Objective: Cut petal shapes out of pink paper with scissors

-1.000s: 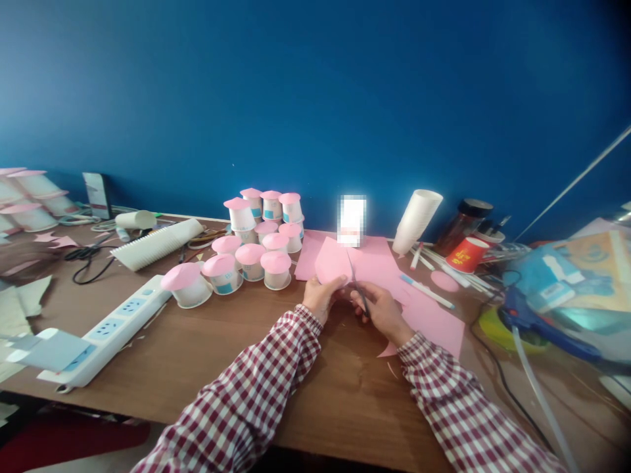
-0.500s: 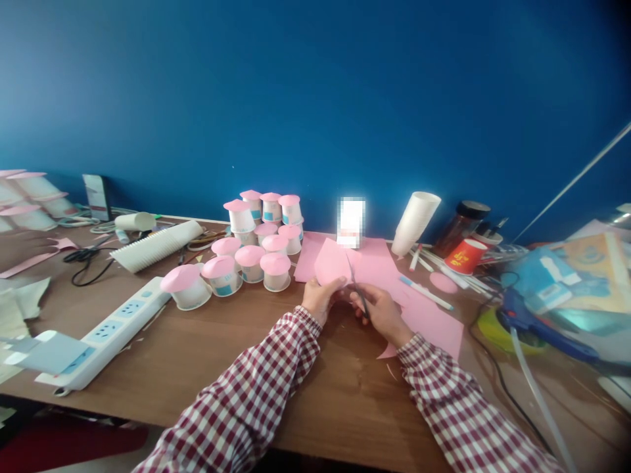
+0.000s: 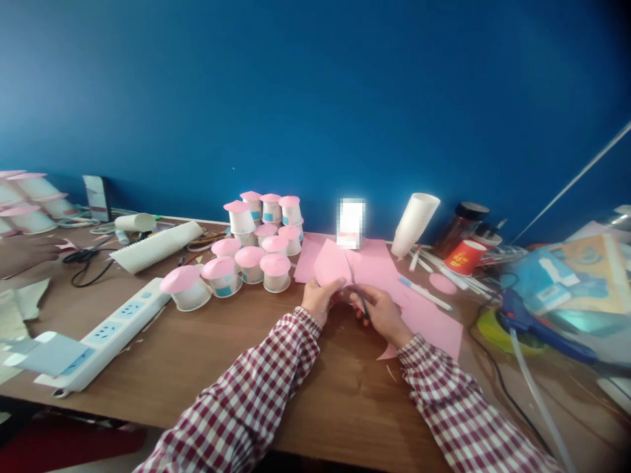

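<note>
Left hand point(image 3: 319, 297), centre of the frame, gripping a pink paper piece point(image 3: 328, 264) with the thumb on top; right hand point(image 3: 383, 313), just beside it, closed around the scissors point(image 3: 364, 305), whose blades meet the piece's right side. Pink sheets point(image 3: 372, 259) lie beyond on the tabletop point(image 3: 340, 401); pink-topped cups point(image 3: 250, 266) stand left of centre.

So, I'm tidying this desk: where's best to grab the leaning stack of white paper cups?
Probably around the middle of the stack of white paper cups, coming from its left: the tall nested column leans right, towards the dark-lidded jar, so a wrap-around grip there should steady it.
</note>
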Available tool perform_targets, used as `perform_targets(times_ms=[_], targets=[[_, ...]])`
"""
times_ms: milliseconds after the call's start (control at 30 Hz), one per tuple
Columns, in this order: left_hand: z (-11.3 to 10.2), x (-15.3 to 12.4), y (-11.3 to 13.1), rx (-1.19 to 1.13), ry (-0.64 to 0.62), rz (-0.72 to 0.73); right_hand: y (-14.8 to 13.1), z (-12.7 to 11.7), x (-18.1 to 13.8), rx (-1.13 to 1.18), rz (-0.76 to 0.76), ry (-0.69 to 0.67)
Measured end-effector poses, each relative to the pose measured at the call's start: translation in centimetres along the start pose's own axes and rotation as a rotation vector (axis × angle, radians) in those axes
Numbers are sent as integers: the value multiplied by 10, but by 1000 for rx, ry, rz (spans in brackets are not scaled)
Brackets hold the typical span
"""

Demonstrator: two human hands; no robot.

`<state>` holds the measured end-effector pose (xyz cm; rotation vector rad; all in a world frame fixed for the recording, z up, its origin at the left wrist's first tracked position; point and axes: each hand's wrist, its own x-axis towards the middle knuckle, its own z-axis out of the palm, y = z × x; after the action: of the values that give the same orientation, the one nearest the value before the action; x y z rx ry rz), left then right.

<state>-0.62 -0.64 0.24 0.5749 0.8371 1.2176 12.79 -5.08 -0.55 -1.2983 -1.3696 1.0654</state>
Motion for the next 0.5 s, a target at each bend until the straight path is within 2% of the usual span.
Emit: perform_targets(times_ms=[500], targets=[[0,1,0,58,21,-3,2,-2,1,-21,7,-15]])
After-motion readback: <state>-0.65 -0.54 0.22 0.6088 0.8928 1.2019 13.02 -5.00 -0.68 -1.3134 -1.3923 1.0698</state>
